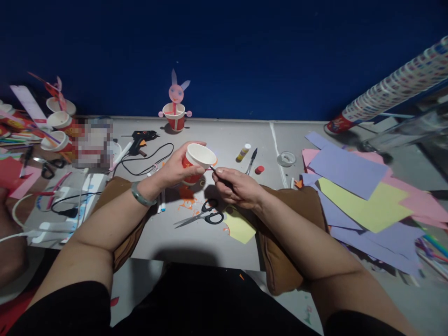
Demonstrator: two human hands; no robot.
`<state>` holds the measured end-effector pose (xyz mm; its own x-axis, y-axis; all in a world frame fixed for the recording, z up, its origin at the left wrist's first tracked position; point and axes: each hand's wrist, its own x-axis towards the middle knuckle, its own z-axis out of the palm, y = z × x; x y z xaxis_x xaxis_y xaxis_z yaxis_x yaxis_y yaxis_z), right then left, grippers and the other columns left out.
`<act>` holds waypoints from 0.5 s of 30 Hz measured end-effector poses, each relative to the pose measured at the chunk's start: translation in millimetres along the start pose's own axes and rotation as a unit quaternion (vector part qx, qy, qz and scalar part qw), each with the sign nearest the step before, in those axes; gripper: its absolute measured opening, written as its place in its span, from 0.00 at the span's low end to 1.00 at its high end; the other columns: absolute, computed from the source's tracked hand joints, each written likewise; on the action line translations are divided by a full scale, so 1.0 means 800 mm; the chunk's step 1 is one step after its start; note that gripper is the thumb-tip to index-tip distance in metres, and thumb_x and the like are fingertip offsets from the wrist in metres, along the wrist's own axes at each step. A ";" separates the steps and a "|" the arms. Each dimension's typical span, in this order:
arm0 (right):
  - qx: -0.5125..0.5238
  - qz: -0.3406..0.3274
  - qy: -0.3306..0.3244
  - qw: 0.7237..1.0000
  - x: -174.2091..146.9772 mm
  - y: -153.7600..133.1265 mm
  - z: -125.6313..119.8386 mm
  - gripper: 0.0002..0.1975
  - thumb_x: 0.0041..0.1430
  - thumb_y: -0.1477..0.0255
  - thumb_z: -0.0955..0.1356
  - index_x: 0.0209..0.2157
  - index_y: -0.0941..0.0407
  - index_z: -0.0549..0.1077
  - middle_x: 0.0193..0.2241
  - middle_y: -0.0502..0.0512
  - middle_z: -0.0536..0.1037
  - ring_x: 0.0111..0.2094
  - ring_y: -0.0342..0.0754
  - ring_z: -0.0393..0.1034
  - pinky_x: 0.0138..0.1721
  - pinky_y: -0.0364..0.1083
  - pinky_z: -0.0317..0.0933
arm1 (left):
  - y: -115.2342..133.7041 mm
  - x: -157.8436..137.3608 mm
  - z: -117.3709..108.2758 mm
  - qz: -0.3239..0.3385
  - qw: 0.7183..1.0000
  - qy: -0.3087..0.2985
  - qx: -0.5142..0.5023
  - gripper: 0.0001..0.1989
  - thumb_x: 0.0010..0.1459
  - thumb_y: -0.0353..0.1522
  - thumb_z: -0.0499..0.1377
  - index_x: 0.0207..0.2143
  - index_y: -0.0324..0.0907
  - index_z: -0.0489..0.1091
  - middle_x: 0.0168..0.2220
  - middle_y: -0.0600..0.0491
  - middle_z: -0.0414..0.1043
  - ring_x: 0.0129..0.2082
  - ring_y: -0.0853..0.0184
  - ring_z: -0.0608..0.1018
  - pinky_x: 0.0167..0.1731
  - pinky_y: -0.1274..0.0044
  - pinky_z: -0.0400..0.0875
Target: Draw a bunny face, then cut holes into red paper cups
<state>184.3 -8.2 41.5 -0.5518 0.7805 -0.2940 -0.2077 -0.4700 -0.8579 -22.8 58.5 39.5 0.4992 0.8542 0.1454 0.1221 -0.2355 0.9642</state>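
My left hand (175,165) is wrapped round a red and white paper cup (201,155), tilted with its mouth up. Against the cup's near right side, my right hand (236,186) pinches a thin dark stick-like piece (212,169), whose kind is too small to make out. Below both hands, scissors (201,217) with black handles lie on the table beside a cut yellow paper piece (241,225) and orange paper scraps (187,198). To the right of the cup are a glue stick (244,152), a black marker (252,161) and a red cap (259,170).
A rabbit-faced paper cup figure (176,112) stands by the blue wall. Left lie a glue gun (143,140) with its cord, power strips (82,205) and more cups (59,142). Right are coloured paper sheets (350,168), a tape roll (286,159) and a leaning cup stack (392,86).
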 end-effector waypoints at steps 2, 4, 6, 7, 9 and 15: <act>-0.084 -0.047 0.045 0.994 0.000 0.003 -0.001 0.16 0.65 0.55 0.63 0.31 0.53 0.62 0.13 0.38 0.57 0.13 0.37 0.43 0.16 0.39 0.41 | 0.001 0.001 -0.001 0.016 1.000 0.006 0.024 0.45 0.39 0.53 0.71 0.55 0.39 0.66 0.47 0.45 0.74 0.45 0.60 0.76 0.46 0.71 0.71; -0.238 -0.127 0.131 0.954 0.000 0.007 -0.001 0.16 0.65 0.57 0.63 0.30 0.54 0.63 0.16 0.42 0.61 0.17 0.38 0.51 0.21 0.40 0.47 | 0.001 0.001 -0.001 0.027 0.998 0.014 0.047 0.45 0.37 0.50 0.73 0.55 0.40 0.66 0.46 0.46 0.74 0.45 0.60 0.76 0.46 0.71 0.71; -0.403 -0.195 0.216 0.867 0.000 0.013 -0.001 0.13 0.64 0.60 0.64 0.30 0.55 0.66 0.19 0.46 0.65 0.21 0.41 0.56 0.26 0.42 0.50 | 0.001 0.001 -0.001 0.031 0.998 0.016 0.056 0.45 0.36 0.49 0.74 0.55 0.40 0.66 0.46 0.46 0.74 0.45 0.60 0.76 0.46 0.71 0.71; -0.468 -0.215 0.247 0.821 -0.001 0.016 -0.001 0.12 0.64 0.61 0.64 0.32 0.55 0.68 0.21 0.48 0.68 0.23 0.42 0.58 0.27 0.43 0.50 | 0.001 0.001 -0.001 0.031 0.998 0.015 0.054 0.46 0.36 0.48 0.74 0.55 0.40 0.66 0.46 0.46 0.74 0.45 0.60 0.77 0.46 0.71 0.71; -0.535 -0.234 0.283 0.761 -0.002 0.019 0.000 0.12 0.65 0.61 0.63 0.35 0.55 0.69 0.23 0.50 0.70 0.24 0.43 0.59 0.28 0.44 0.49 | 0.000 0.001 -0.001 0.025 0.999 0.007 0.043 0.46 0.36 0.48 0.74 0.56 0.40 0.65 0.46 0.46 0.75 0.45 0.60 0.77 0.47 0.71 0.72; -0.245 -0.136 0.132 0.951 -0.001 0.008 0.001 0.17 0.65 0.54 0.62 0.31 0.53 0.64 0.16 0.42 0.61 0.17 0.39 0.50 0.21 0.41 0.47 | -0.001 0.001 -0.002 0.023 0.999 0.003 0.031 0.48 0.34 0.47 0.75 0.57 0.37 0.66 0.47 0.43 0.76 0.46 0.57 0.78 0.48 0.69 0.72</act>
<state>183.0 -12.4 36.5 -0.2964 0.9523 -0.0729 0.1228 -0.0377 -0.9917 -24.0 59.7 39.2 0.5000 0.8448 0.1902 0.1517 -0.3017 0.9412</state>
